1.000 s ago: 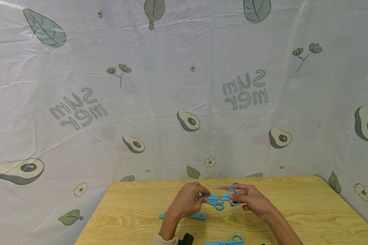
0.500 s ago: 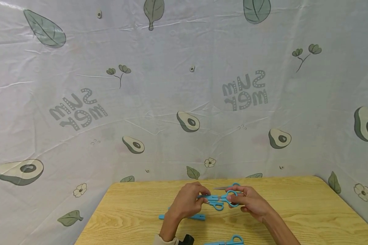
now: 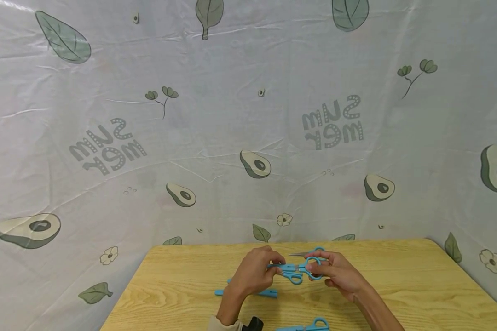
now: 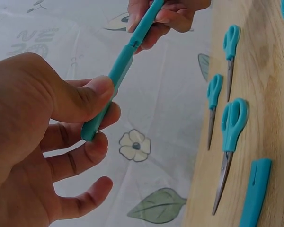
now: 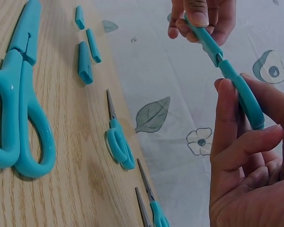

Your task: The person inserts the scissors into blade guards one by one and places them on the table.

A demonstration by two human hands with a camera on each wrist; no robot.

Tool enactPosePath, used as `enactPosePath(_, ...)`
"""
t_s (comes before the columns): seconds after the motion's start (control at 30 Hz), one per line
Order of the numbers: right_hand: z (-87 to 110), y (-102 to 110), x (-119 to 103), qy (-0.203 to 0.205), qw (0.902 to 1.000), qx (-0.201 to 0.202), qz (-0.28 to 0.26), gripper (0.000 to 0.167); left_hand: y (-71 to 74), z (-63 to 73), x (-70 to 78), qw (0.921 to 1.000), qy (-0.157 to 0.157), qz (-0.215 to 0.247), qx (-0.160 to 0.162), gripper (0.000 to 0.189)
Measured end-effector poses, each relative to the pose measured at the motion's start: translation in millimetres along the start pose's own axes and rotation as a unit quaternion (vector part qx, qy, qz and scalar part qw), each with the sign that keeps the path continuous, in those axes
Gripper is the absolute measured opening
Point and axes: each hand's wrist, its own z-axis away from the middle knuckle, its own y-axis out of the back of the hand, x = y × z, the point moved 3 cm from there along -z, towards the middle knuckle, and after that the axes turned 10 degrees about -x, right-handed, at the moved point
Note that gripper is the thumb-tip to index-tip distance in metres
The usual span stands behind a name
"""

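My left hand [image 3: 252,271] pinches a turquoise blade cover [image 4: 120,66] between thumb and fingers; in the left wrist view its lower fingers spread loosely below. My right hand [image 3: 341,276] grips the turquoise handles of a pair of scissors [image 5: 246,97] with thumb and fingers. The scissors are held edge-on to both wrist cameras, in line with the cover. Most of the blade is inside the cover, and only a short bit of metal shows between cover and handle in the right wrist view. Both are held above the table.
Several uncovered scissors [image 4: 234,120] lie near the far side of the wooden table [image 3: 182,276]. Loose turquoise blade covers [image 5: 85,64] lie toward the left. Covered scissors [image 5: 26,35] rest near the front edge. A patterned sheet [image 3: 215,115] hangs behind the table.
My right hand has shifted slightly left with the scissors, toward the cover. The left hand stays almost still, keeping its pinch.
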Motion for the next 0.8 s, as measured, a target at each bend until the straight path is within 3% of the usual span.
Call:
enactPosePath(0.43,-1.1,-2.3,-2.7,-0.006,1.0,0.002,-0.002,0.045,0.1,-3.2,4.7,1.0,0.004,-0.004,0.005,0.013)
enactPosePath(0.8,-1.3,-1.6,-0.2,-0.019,0.9997,0.013,-0.01,0.049,-4.1,-2.4,6.5,0.9992,0.011,-0.038,0.009,0.016)
